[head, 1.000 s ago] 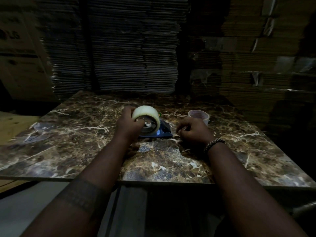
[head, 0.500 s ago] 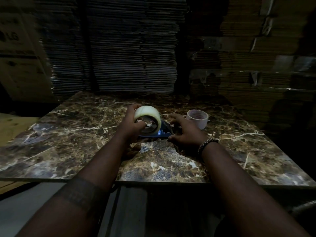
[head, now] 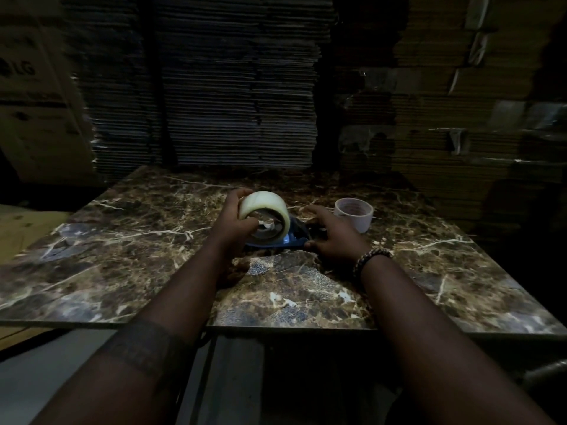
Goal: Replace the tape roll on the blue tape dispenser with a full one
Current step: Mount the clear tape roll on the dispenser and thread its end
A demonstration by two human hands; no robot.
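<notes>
Full roll going onto dispenser

Left hand [head: 234,222] grips full tape roll [head: 264,214] over blue tape dispenser [head: 290,239], likely seating it on the hub. Right hand [head: 333,237] clamps dispenser to the bench [head: 122,240], steadying it. Spent core [head: 353,214] just beyond right hand.

Marble tabletop [head: 129,240] carrying tape gear.
A blue dispenser [head: 285,240] is lying mid-tabletop under a full roll [head: 265,207]; an empty core [head: 354,214] is standing upright just right of it.
</notes>
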